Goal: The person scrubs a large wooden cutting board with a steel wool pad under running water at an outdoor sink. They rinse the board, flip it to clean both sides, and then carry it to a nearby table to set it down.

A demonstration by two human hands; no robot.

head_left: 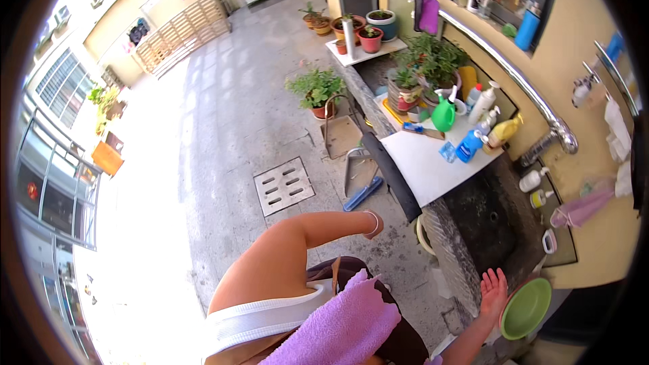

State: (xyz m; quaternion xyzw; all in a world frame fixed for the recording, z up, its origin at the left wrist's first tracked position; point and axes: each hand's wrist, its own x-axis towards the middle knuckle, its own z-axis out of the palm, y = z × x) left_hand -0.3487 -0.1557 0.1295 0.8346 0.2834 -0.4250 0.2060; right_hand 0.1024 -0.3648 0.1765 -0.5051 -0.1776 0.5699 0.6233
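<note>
My right hand (494,290) is over the near rim of the dark stone sink (473,223), palm showing and fingers stretched out, with nothing in it. Right beside it sits a green basin (527,309). My left arm bends across in front of me, a pale bracelet on the wrist. Beyond that bracelet only a small part of my left hand (376,226) shows; its fingers are hidden. A fluffy purple towel (345,324) hangs over my front, touched by neither hand as far as I can see.
A white board (426,169) spans the sink, carrying a green spray bottle (444,115), a blue pump bottle (469,147) and other bottles. Potted plants (316,86) stand beyond. A folding stool frame (355,169) and blue-handled object (364,194) are on the paving near a drain cover (284,186).
</note>
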